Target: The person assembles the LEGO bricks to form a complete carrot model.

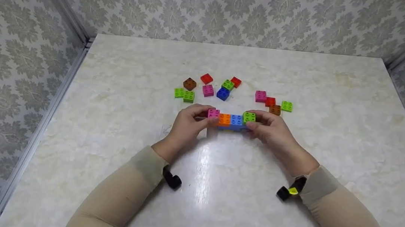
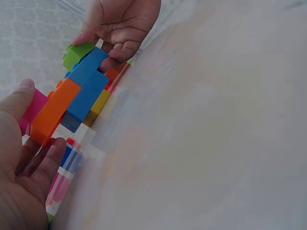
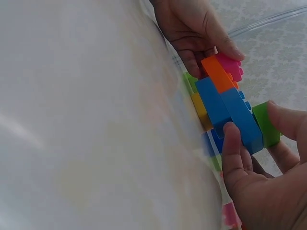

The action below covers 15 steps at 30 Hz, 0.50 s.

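In the head view a small build of toy building bricks stands mid-table between both hands. A yellow brick [image 3: 201, 111] forms its base, under a blue brick [image 2: 90, 98]. Above that sit an orange brick [image 1: 224, 119] and a second blue brick [image 1: 236, 120] side by side. My left hand [image 1: 190, 121] pinches the pink brick [image 1: 213, 113] on the orange one's outer end. At the other end my right hand [image 1: 274, 128] holds a green brick [image 1: 249, 118] between thumb and fingers, on the blue brick. Whether the green brick is fully pressed down I cannot tell.
Behind the build lie loose bricks: a brown one [image 1: 189, 84], a dark blue one [image 1: 223, 94] and several red, pink and green ones. Another group, with a pink brick [image 1: 260, 96], lies right of these. Patterned walls [image 1: 213, 13] border the table [image 1: 115, 82].
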Each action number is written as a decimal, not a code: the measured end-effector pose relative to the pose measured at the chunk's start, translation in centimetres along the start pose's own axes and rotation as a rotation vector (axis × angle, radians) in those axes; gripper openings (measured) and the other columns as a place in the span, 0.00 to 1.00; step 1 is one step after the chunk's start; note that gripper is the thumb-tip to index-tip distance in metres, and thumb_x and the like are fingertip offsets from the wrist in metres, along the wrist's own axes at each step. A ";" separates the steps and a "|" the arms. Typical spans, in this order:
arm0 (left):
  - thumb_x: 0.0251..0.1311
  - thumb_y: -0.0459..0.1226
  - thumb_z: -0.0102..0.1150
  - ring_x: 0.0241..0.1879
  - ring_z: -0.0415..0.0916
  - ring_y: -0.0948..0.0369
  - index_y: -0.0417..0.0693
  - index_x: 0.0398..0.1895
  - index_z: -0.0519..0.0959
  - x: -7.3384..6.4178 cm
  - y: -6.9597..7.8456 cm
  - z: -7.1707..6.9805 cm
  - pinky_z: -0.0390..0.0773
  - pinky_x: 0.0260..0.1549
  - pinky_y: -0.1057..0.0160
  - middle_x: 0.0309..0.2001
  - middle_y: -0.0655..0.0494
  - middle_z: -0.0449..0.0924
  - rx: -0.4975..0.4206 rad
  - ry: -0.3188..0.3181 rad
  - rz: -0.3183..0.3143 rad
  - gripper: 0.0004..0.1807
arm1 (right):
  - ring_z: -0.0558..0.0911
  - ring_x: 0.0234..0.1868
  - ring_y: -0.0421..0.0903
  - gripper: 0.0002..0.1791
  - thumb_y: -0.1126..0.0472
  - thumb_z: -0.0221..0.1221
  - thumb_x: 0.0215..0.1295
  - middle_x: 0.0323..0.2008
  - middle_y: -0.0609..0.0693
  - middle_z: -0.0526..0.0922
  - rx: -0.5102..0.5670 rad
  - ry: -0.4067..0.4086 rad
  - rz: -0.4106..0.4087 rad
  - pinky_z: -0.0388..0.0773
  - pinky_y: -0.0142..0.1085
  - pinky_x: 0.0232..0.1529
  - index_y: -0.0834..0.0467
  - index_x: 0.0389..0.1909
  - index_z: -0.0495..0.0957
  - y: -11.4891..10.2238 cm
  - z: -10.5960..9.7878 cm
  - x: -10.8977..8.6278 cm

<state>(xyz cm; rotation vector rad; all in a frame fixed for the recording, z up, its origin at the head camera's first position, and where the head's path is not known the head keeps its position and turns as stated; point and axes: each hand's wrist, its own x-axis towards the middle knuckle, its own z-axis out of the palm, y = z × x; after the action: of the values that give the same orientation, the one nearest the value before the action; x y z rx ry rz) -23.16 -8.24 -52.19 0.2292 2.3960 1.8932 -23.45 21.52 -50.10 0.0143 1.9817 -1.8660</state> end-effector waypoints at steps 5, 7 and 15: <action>0.73 0.43 0.78 0.59 0.86 0.56 0.53 0.65 0.91 -0.1 0.2 0.0 0.88 0.64 0.58 0.60 0.54 0.90 0.000 -0.002 -0.015 0.20 | 0.88 0.46 0.44 0.25 0.63 0.68 0.81 0.58 0.50 0.83 -0.027 0.013 0.001 0.89 0.30 0.49 0.58 0.75 0.81 -0.1 0.2 0.0; 0.73 0.43 0.78 0.59 0.86 0.56 0.53 0.64 0.91 -0.1 0.2 0.0 0.88 0.64 0.58 0.60 0.55 0.90 -0.002 -0.001 -0.023 0.19 | 0.86 0.46 0.44 0.24 0.62 0.69 0.81 0.58 0.50 0.83 -0.043 0.022 0.008 0.88 0.29 0.48 0.57 0.74 0.82 -0.2 0.3 0.0; 0.73 0.44 0.78 0.60 0.86 0.56 0.53 0.63 0.89 0.0 0.2 0.1 0.87 0.65 0.57 0.60 0.56 0.89 -0.011 -0.009 -0.063 0.18 | 0.83 0.43 0.43 0.24 0.62 0.69 0.81 0.57 0.49 0.83 -0.092 0.038 0.013 0.84 0.28 0.43 0.56 0.74 0.82 -0.6 0.3 -0.1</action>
<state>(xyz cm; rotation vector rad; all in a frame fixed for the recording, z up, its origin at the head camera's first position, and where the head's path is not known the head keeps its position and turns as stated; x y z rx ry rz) -23.15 -8.08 -51.99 0.1587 2.3575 1.8733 -23.41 21.16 -49.53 0.0367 2.0860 -1.7776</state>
